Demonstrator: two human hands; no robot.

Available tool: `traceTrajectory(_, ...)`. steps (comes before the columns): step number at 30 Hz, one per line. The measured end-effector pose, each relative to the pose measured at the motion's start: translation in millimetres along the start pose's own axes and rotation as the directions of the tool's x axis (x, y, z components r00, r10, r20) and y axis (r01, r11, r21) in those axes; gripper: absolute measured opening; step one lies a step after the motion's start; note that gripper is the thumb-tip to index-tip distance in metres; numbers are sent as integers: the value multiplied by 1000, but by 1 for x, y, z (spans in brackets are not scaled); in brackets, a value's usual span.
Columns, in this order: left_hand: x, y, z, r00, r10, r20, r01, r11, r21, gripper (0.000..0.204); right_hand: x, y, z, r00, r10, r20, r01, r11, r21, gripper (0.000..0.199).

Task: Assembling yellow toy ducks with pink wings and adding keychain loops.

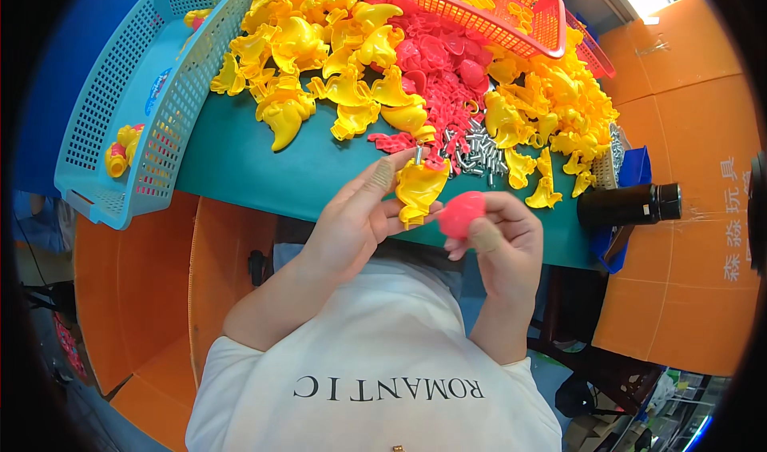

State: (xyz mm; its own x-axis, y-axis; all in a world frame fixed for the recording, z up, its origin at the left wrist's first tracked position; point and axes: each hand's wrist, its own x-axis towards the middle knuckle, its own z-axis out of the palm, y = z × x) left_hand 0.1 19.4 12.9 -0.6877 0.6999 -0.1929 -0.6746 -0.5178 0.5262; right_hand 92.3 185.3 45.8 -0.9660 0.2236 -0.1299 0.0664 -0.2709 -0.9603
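Near the green tabletop's [232,156] front edge, my half-curled left hand [351,219] cradles a yellow moulded-plastic shell [421,190] and my right hand [511,236] pinches a smooth pink domed plastic piece [462,214], both probably light, stiff, slightly slippery, best gripped by their rims.

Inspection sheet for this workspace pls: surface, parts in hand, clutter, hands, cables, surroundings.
Surface: green table, piled with parts toward the back.
Job's things: yellow shell, metal cylinder at its top; pink piece.
Clutter: heaped yellow shells, pink parts, loose metal cylinders; black bottle at right.
Hands: left hand holds the shell; right hand the pink piece.
Cables: thin dark line far left, possibly one.
Surroundings: blue basket left, red basket behind, orange panels.
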Motion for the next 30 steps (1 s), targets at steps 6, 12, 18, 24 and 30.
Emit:
traceTrajectory(6, 0, -5, -12, 999, -20, 44, 18, 999, 32, 44, 3, 13, 29, 994, -92, -57, 86, 992, -97, 30)
traceTrajectory(12, -1, -5, -16, 999, -22, 38, 20, 998, 57, 44, 5, 20, 35, 972, -217, -86, 167, 904, -393, 32)
traceTrajectory(18, 0, -3, -19, 1000, -16, 15, 15, 997, 70, 44, 7, 21, 39, 964, -258, -68, 207, 882, -423, 31)
traceTrajectory(24, -3, -2, -17, 999, -27, 25, 26, 999, 25, 43, 7, 26, 34, 880, -446, 163, 453, 687, -569, 29)
traceTrajectory(30, -4, -3, -21, 998, -56, -4, 56, 998, -8, 44, 6, 20, 43, 968, -252, -1, 216, 832, -512, 26)
